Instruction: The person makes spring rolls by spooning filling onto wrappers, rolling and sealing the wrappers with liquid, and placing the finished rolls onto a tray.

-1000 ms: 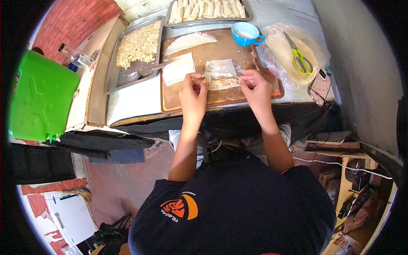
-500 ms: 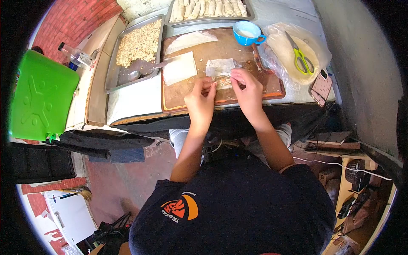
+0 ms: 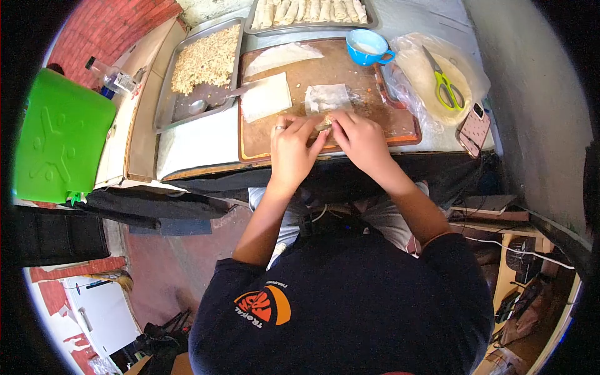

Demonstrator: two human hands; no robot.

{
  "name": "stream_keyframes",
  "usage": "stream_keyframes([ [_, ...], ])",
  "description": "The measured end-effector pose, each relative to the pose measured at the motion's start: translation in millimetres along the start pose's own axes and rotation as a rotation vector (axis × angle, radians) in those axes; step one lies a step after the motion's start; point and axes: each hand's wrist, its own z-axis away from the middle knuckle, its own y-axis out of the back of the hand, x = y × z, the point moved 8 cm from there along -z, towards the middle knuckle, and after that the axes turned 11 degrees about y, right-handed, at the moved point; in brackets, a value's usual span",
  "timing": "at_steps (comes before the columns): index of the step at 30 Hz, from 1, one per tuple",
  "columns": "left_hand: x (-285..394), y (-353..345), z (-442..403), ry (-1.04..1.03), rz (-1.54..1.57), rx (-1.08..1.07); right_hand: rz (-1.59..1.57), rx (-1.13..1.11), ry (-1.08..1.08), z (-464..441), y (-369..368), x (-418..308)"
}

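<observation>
Wrapper [image 3: 328,98] lies on the brown board [image 3: 315,78], near its front edge and right of centre. Its far portion rests flat and somewhat wrinkled; its near end is raised at the fingertips, with a little of the crumbly filling [image 3: 325,124] visible between them. The left hand [image 3: 292,150] and the right hand [image 3: 364,142] are each closed on that near end, thumbs on the person's side, fingertips almost meeting. How firmly they press cannot be told, and the hands hide part of the wrapper.

Left of the wrapper, a squarish pale sheet [image 3: 265,99] lies flat on the board; a curved offcut [image 3: 284,57] lies beyond it. A metal tray [image 3: 165,119] to the left holds loose filling and a spoon [image 3: 199,107]. A second tray [image 3: 312,27] behind the board contains finished rolls in a row. A blue cup [image 3: 365,49] stands at the board's far right corner. Green-handled scissors [image 3: 445,90] lie over a plastic bag [image 3: 415,59], near a phone [image 3: 474,132].
</observation>
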Motion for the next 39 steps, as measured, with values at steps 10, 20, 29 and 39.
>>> stream_keyframes([
  [10, 5.8, 1.3, 5.3, -0.060, -0.046, -0.054, -0.183, -0.146, -0.004, 2.9, 3.5, 5.8],
  [20, -3.0, 2.4, 6.8, -0.025, 0.040, -0.092, -0.236, -0.061, 0.093, 0.5, 13.6, 8.9],
  [29, -4.2, -3.1, 0.2, 0.016, 0.115, -0.217, -0.300, -0.094, 0.105, -1.7, 11.7, 27.0],
  [39, -10.5, 2.2, -6.6, 0.045, 0.294, -0.137, -0.028, -0.258, 0.464, 1.0, 28.1, 38.4],
])
